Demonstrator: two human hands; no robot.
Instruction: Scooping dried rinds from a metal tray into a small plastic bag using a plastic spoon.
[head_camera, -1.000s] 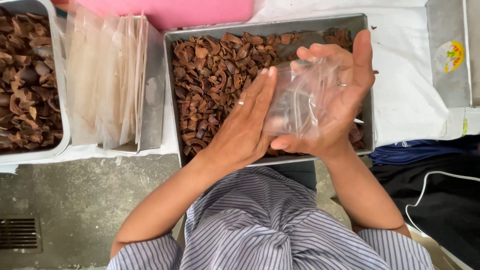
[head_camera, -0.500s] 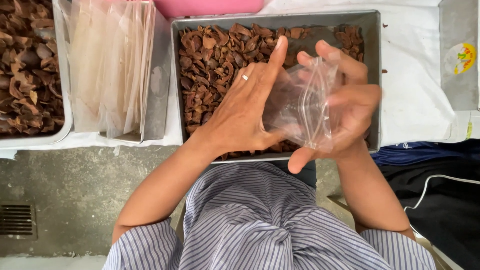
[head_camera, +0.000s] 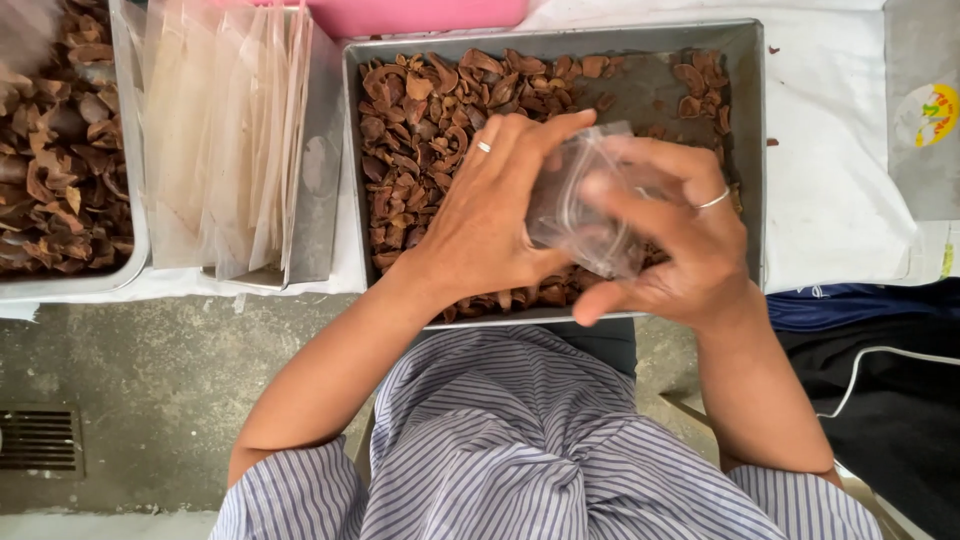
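Over the metal tray (head_camera: 752, 150) of brown dried pieces (head_camera: 420, 130), both hands pinch one clear plastic bag (head_camera: 580, 200). Left hand (head_camera: 480, 230) grips its left edge, right hand (head_camera: 680, 250) its right. Bag sits between them, equally near both.

I see a small clear plastic bag (head_camera: 585, 205), crumpled and empty-looking. It sits pinched between my left hand (head_camera: 480, 225) and right hand (head_camera: 680, 245), above the tray (head_camera: 750, 150) of brown dried pieces (head_camera: 420, 130).

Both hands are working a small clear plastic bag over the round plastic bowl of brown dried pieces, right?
Not a round bowl: the head view shows both hands, left hand and right hand, working the clear bag over a rectangular metal tray of brown dried pieces.
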